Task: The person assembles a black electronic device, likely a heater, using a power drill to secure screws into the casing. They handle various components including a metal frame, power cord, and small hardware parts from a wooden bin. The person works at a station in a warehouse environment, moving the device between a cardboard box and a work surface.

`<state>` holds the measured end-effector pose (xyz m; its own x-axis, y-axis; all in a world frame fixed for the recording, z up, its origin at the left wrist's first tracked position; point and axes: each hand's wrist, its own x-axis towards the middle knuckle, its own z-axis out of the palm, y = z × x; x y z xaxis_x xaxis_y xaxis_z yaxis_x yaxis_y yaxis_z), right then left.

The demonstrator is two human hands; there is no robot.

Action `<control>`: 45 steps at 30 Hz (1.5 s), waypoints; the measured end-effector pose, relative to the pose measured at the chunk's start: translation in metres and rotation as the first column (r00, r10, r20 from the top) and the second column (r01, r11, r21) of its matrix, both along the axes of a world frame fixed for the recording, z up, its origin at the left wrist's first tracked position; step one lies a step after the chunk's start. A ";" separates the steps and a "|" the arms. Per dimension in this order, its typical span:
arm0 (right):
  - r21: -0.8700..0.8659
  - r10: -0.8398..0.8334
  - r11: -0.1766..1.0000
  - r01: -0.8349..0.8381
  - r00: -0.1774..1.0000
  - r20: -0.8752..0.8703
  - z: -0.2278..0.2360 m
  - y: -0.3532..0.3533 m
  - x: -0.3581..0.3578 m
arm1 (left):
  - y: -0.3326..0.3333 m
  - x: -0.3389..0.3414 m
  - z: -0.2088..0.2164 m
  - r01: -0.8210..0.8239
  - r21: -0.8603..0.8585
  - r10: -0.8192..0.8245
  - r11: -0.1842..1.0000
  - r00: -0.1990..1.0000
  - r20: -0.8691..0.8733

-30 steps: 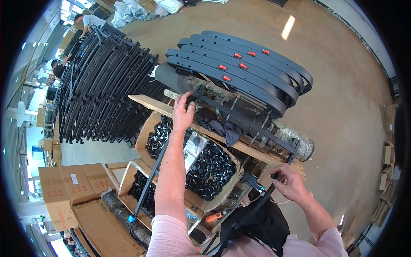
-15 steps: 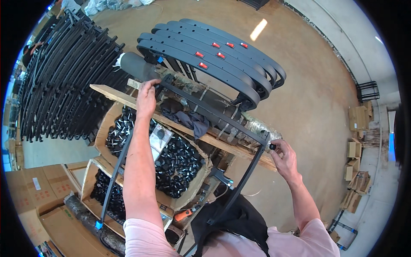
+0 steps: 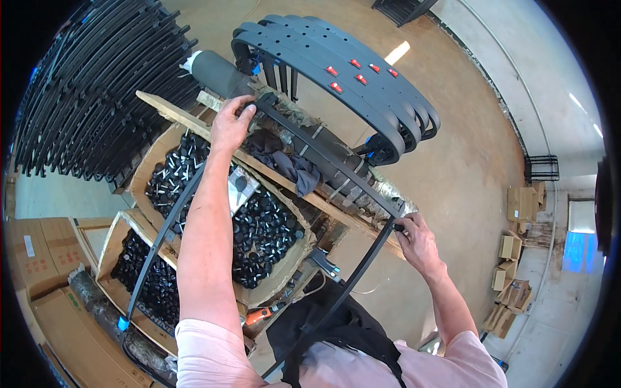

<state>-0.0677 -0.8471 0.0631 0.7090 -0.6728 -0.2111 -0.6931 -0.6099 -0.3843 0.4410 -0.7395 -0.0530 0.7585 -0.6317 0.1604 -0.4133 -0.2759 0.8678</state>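
Observation:
A black metal frame (image 3: 330, 154) lies across a padded work rest (image 3: 323, 150), its two long legs reaching toward me. At the frame's right corner my right hand (image 3: 420, 246) pinches a small black screw-in foot (image 3: 399, 227), held against the corner. My left hand (image 3: 231, 124) is closed at the left corner; a dark bit shows between thumb and fingers, too hidden to name. Under my left forearm a cardboard box (image 3: 275, 294) holds many black round-headed feet (image 3: 262, 236) with silver screws. A clear bag (image 3: 242, 187) lies on them.
Curved dark panels with red tags (image 3: 336, 58) stand just beyond the work rest. Stacked black frames (image 3: 97, 90) rise at the far left. A second box of black parts (image 3: 145, 271), an orange-handled tool (image 3: 259, 315) and a grey-blue cloth (image 3: 294, 169) are close by.
The right hand's foot, earlier held slightly off the corner, is now against it. The left hand stays at its corner. The view has shifted, moving the surroundings within the picture.

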 end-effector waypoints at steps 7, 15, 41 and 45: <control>-0.097 -0.052 0.995 0.039 0.990 -0.130 -0.003 -0.001 0.010 | 0.002 -0.001 0.003 -0.008 0.035 0.011 0.999 0.996 -0.085; -0.161 -0.127 0.983 0.089 0.960 -0.249 -0.016 -0.006 0.020 | 0.004 -0.001 0.002 -0.007 0.062 0.004 0.998 0.999 0.041; -0.180 0.140 0.943 -0.280 0.824 -0.549 0.024 0.000 0.015 | 0.006 -0.002 0.008 -0.028 0.074 0.027 0.997 1.000 0.003; -0.136 0.162 0.941 -0.309 0.766 -0.622 0.024 0.003 0.017 | 0.006 -0.007 0.004 -0.017 0.024 0.017 1.000 0.999 0.028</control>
